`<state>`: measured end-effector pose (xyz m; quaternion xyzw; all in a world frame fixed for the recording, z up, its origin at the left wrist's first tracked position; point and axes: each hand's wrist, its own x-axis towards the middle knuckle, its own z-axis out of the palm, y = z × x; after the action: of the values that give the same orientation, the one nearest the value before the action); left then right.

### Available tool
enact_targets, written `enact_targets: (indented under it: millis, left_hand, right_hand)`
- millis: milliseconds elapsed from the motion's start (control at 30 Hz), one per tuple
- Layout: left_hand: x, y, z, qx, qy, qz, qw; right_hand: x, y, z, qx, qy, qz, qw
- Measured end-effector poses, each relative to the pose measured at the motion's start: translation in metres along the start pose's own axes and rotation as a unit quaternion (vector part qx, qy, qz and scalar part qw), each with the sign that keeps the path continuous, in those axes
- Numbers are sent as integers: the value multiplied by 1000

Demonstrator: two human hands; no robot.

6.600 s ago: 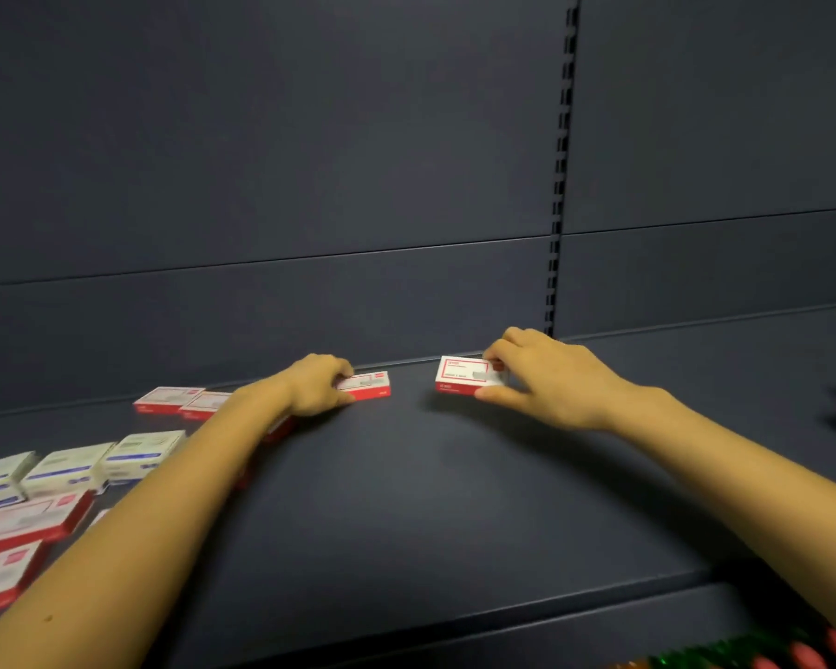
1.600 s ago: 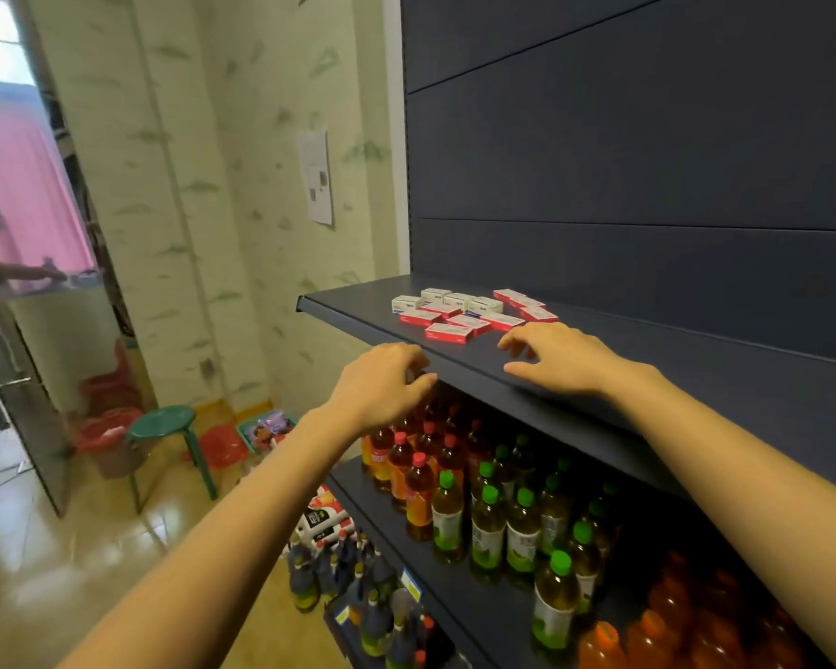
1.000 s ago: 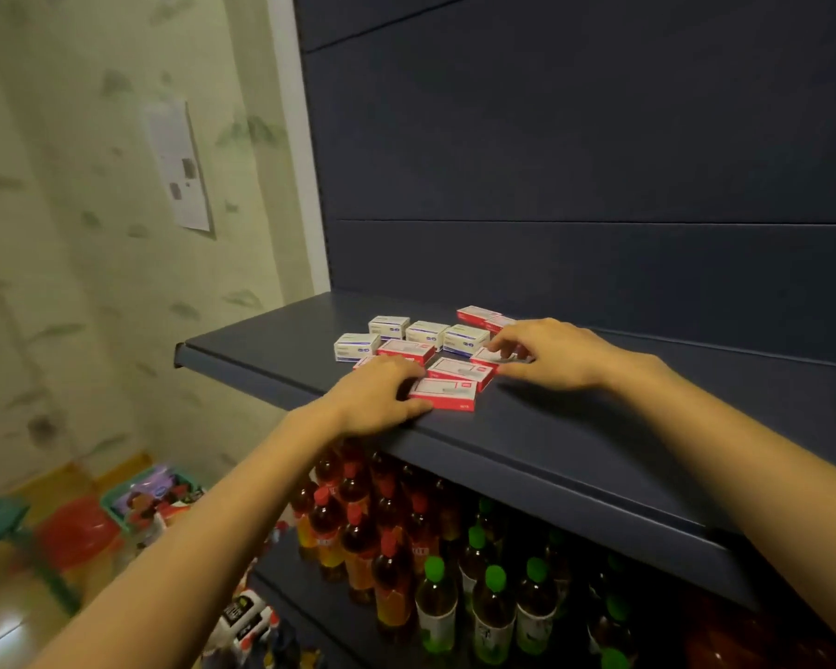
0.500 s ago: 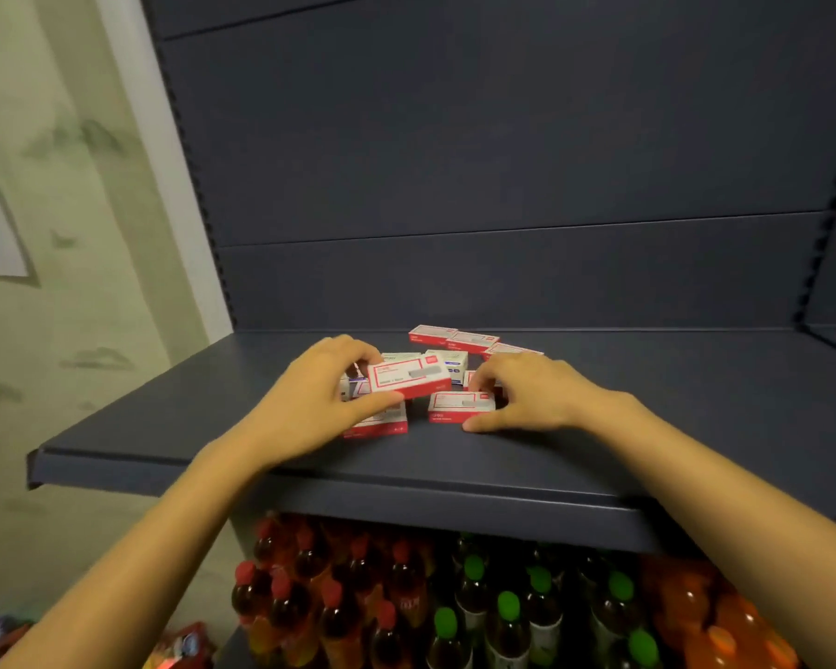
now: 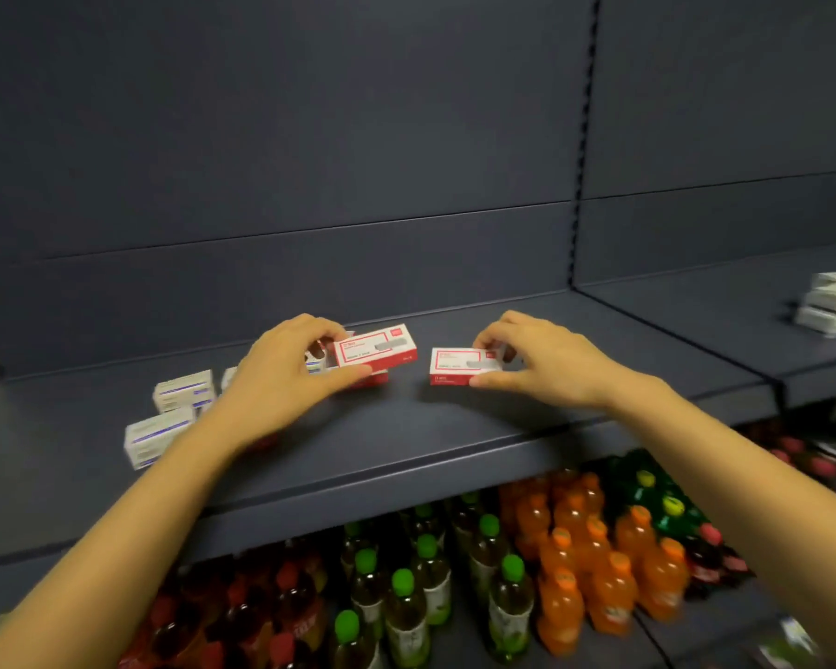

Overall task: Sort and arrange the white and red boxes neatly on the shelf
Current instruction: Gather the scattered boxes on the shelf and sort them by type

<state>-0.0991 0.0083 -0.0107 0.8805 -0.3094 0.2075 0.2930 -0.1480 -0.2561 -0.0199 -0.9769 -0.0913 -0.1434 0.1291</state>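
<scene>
Dark matte shelf (image 5: 454, 427) bears small cardboard boxes; left hand (image 5: 281, 379) pinches a raised red-and-white box (image 5: 375, 350); right hand (image 5: 546, 364), arm outstretched, grips another box (image 5: 459, 365) resting right of it.

left hand (image 5: 281, 379): bare | right hand (image 5: 546, 364): bare | forearms: uncovered (both bare to the frame's edge)
</scene>
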Motion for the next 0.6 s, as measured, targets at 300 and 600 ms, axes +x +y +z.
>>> enact_targets:
  millis: [300, 600]
  left_hand:
    - [53, 104, 88, -51, -66, 106, 991]
    - [88, 248, 182, -92, -91, 165, 978]
  right_hand:
    - [-98, 107, -64, -38, 56, 107, 992]
    - [-200, 228, -138, -52, 69, 182, 980]
